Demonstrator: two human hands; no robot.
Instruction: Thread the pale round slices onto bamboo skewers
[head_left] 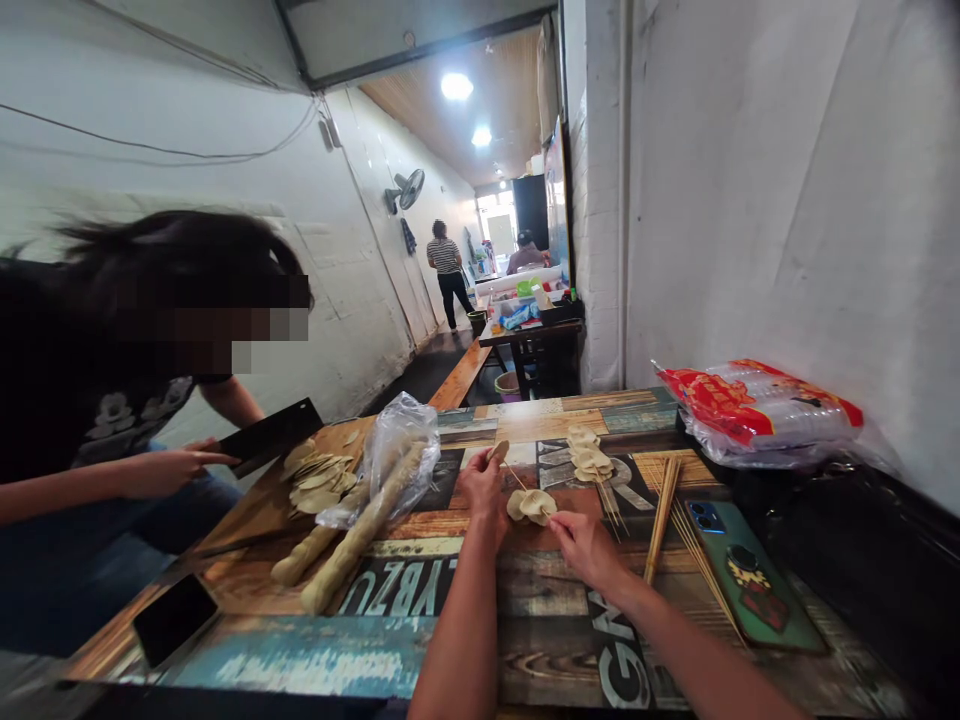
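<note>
Near the middle of the table, my left hand (481, 486) pinches a thin, pale round slice (498, 452). My right hand (586, 548) grips a thin skewer (514, 476) that carries several pale slices (534, 506). The skewer's bare end points up and left, close to my left hand; whether it touches the held slice I cannot tell. Beyond my right hand lie finished-looking skewers of slices (589, 456), their sticks toward me. A bundle of bare bamboo skewers (663, 512) rests to the right.
At left a person holds a black cleaver (274, 435) over a pile of slices (319, 480). Long pale rolls (367, 535), partly in a plastic bag (412, 430), lie between us. Phones (176, 620) (757, 580) and a red package (757, 400) sit on the table (315, 655).
</note>
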